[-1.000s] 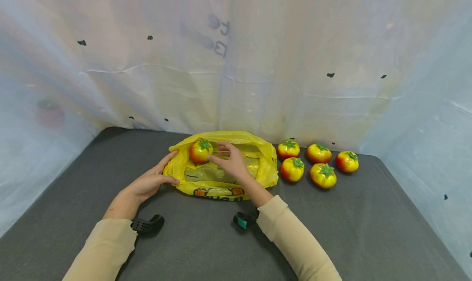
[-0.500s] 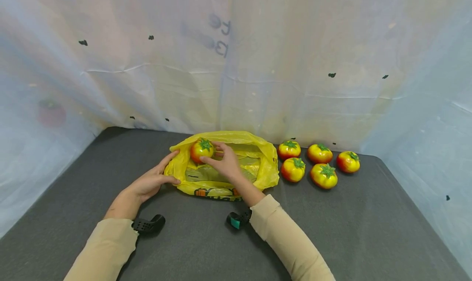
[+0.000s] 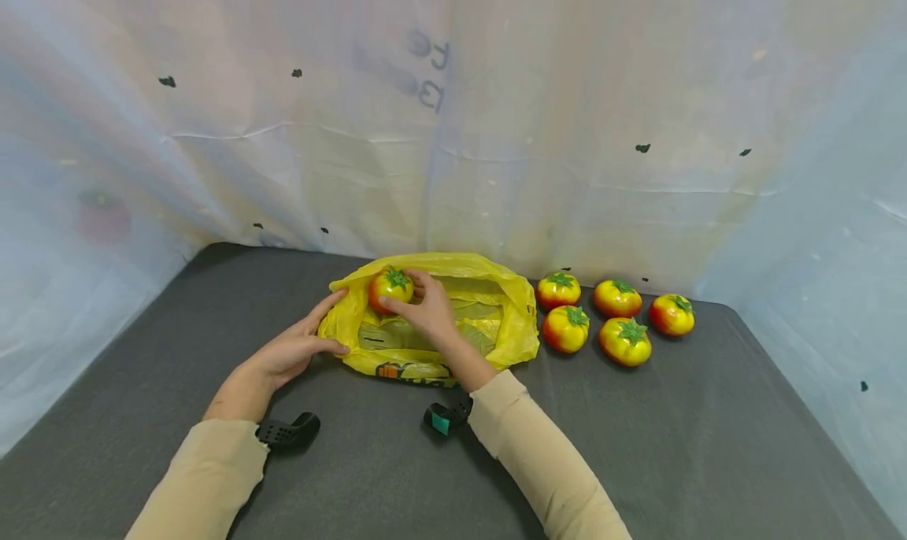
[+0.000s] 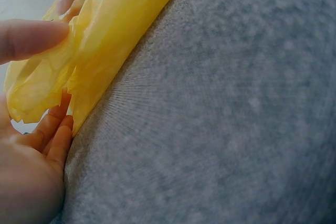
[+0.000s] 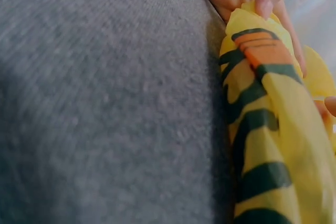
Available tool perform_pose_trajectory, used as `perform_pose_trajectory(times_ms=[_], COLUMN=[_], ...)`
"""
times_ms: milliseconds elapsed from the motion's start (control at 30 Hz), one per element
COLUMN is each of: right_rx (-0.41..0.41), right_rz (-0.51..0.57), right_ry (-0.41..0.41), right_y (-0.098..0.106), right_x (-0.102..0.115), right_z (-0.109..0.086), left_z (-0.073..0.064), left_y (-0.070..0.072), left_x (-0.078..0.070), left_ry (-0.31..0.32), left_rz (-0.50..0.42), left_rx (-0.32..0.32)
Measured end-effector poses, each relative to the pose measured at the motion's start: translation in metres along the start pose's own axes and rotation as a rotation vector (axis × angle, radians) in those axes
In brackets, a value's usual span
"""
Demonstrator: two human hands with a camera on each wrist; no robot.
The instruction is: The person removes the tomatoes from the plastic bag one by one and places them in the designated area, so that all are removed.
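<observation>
A yellow plastic bag lies on the dark table with its mouth spread upward. One red-and-yellow tomato with a green leafy top sits inside its left end. My right hand pinches this tomato, thumb in front and fingers on its right side. At the bag's left end, my left hand holds the rim, thumb over the front edge and fingers along the outer side. The left wrist view shows that hand against the crinkled bag. Most of the right hand is hidden in the right wrist view, behind the printed bag.
Several matching tomatoes stand grouped right of the bag. A pale plastic sheet hangs behind the dark tabletop, with more sheeting at both sides. A black wrist strap is on the left arm, another on the right.
My right hand has moved slightly left and closed its thumb and fingers around the tomato in the bag. The left hand stays at the bag's rim.
</observation>
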State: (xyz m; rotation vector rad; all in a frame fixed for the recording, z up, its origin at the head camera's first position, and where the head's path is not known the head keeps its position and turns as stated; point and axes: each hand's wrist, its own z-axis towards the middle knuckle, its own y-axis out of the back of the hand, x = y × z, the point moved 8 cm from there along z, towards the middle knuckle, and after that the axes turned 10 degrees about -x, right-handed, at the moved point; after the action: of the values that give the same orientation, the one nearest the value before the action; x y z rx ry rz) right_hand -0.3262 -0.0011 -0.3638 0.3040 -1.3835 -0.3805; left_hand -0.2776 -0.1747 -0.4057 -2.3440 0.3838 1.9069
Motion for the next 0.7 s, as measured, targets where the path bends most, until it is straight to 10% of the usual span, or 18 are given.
perform_pose_trajectory(times_ms=[700], right_rx=[0.051], right_rz=[0.033], right_ry=[0.034], right_y=[-0.001], right_x=[0.008], right_z=[-0.012], left_z=[-0.001], left_y=[-0.001], left_x=[-0.001], left_ry=[-0.002], left_rz=[-0.004], left_rx=[0.011])
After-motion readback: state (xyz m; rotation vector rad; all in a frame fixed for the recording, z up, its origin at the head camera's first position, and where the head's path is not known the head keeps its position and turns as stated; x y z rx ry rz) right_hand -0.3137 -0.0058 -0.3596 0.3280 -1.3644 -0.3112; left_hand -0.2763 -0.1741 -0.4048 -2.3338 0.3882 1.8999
